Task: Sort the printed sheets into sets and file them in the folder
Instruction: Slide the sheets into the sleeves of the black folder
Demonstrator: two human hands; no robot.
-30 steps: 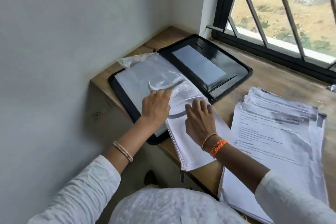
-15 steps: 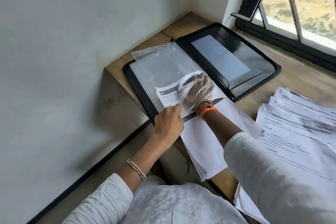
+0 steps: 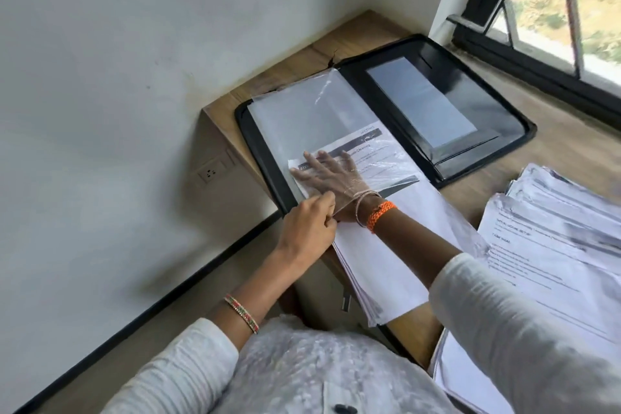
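A wooden tabletop (image 3: 571, 158) fills the corner between a white wall (image 3: 134, 44) on the left and a black-framed window (image 3: 544, 27) at far right; a socket (image 3: 211, 172) sits low on the wall above a dark skirting line.

One black folder (image 3: 470, 118) lies open on the tabletop, a clear sleeve (image 3: 312, 111) spread over its left half. There are two lots of paper: one set of sheets (image 3: 386, 255) reaching from inside the sleeve out over the near tabletop edge, and one loose pile (image 3: 551, 232) to the right. Two hands show.

The right hand (image 3: 331, 173) lies flat inside the sleeve on the set's top sheet, fingers straight and spread. The left hand (image 3: 307, 228) pinches the sleeve's near edge just beside the right wrist.

Half a second ago the right hand was less deep in the sleeve; the set has since slid farther in, and the view has swung left.
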